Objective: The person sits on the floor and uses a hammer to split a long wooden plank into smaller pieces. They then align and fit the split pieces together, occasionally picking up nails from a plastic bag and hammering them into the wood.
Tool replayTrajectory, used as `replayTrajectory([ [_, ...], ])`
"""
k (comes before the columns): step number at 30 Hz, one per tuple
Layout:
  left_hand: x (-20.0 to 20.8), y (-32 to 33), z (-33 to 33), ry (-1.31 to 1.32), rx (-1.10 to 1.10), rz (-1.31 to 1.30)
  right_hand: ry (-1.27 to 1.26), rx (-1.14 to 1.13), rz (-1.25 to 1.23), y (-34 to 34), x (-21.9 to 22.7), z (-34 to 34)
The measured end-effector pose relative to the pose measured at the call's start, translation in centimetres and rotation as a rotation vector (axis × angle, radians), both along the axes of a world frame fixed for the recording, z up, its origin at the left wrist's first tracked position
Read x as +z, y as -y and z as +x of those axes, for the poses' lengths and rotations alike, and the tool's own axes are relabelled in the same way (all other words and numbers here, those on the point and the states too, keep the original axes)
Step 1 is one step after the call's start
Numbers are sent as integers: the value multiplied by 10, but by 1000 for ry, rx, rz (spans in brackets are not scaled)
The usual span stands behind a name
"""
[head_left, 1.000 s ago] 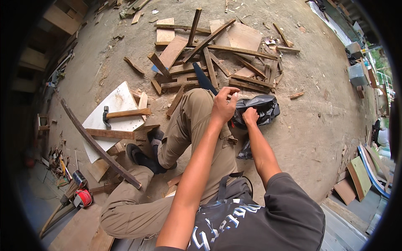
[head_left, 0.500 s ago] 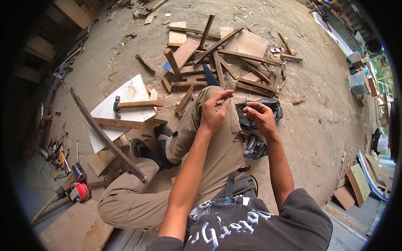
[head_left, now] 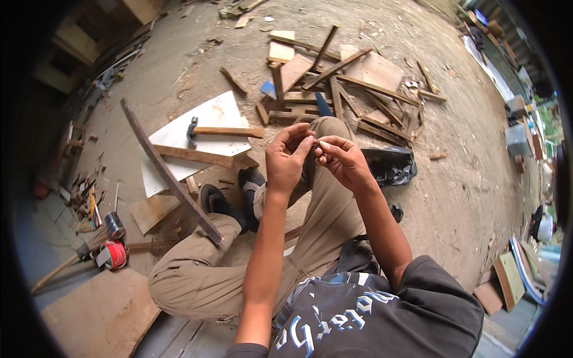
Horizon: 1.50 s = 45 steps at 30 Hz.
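Above my raised knee, my left hand [head_left: 286, 158] and my right hand [head_left: 345, 161] meet at the fingertips. Between their pinched thumbs and fingers is a thin dark nail [head_left: 317, 144], mostly covered by the fingers. A black plastic bag [head_left: 391, 166] lies on the ground beside my right hand. Left of my hands, a claw hammer [head_left: 224, 132] with a wooden handle rests on a white board [head_left: 224, 110]. One end of a long dark wooden strip [head_left: 170, 176] lies over my bent leg, and the strip reaches out across the white board.
Ahead on the dirt floor lies a heap of wood scraps [head_left: 358, 89], with a blue saw-like piece [head_left: 323, 105] among them. At left are a red reel [head_left: 114, 255], a metal can [head_left: 114, 225] and a plywood sheet [head_left: 98, 313]. Boards [head_left: 507, 280] lean at the right.
My right hand has moved left, bringing the nail to my left fingers, which have closed in on it. The view has shifted, so the surroundings sit further right.
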<state>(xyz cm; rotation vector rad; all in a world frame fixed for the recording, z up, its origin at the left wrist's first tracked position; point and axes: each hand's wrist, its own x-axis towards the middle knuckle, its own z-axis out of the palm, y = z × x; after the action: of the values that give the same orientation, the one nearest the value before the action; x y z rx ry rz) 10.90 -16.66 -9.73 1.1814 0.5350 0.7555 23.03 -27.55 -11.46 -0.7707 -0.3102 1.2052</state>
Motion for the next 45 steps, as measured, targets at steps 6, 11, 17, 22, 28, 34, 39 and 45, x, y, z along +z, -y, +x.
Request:
replayTrajectory([
  [6,-5,34,51,1,-57,69,93,-475,-52,74,-38,87],
  [11,-33,72,103,3,-274,30,389,-510,-704,173,-192,170],
  [17,-76,89,105,-80,-275,114,620,-248,-922,183,-307,169],
  [22,-87,67,101,-45,-242,44,1268,-146,-1359,172,-301,180],
  [28,-82,72,102,-36,-252,40,1425,-245,-1311,196,-258,229],
  [34,-83,71,101,-46,-253,35,1350,-186,-1348,195,-249,252],
  [39,-77,71,102,-50,-253,30,1308,-170,-1355,213,-296,228],
  [45,-73,73,98,-82,-254,33,1487,3,-1537,191,-313,206],
])
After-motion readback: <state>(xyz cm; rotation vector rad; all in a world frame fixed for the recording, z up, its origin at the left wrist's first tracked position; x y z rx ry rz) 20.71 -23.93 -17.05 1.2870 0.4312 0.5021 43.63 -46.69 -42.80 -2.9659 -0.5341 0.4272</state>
